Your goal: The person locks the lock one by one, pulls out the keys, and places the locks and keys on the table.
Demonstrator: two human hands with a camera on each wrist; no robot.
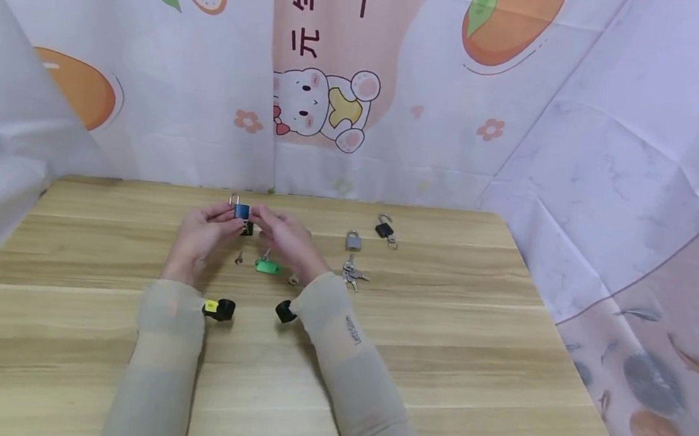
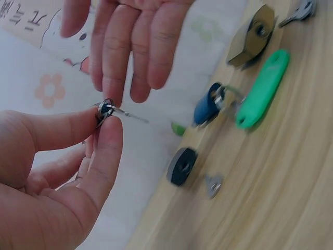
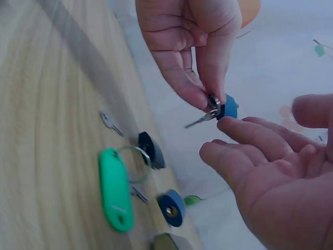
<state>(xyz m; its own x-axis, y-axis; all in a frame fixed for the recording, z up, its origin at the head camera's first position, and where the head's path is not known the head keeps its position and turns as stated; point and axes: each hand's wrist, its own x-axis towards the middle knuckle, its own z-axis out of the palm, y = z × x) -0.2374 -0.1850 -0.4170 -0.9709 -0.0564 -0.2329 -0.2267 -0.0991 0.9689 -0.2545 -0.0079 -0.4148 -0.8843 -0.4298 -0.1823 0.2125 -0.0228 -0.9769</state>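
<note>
Above the back of the table, my left hand (image 1: 205,230) pinches a small blue padlock (image 1: 241,211) between thumb and finger. Its shackle (image 1: 234,199) stands up on the far side. A key (image 3: 200,121) juts from the padlock in the right wrist view. My right hand (image 1: 287,236) is beside it, palm turned up and fingers extended, with a fingertip right at the padlock's edge. Below the hands sit a black padlock (image 2: 182,165), another blue padlock (image 2: 207,107) and a brass padlock (image 2: 253,36), near a green key tag (image 2: 264,88) with a ring.
Loose keys lie nearby, one small key (image 1: 239,258) left of the green tag and another key (image 1: 293,280) right of it. Farther right are a silver padlock (image 1: 354,241), a bunch of keys (image 1: 351,274) and a black padlock (image 1: 384,230) with its shackle open. A printed curtain (image 1: 200,147) hangs behind the table.
</note>
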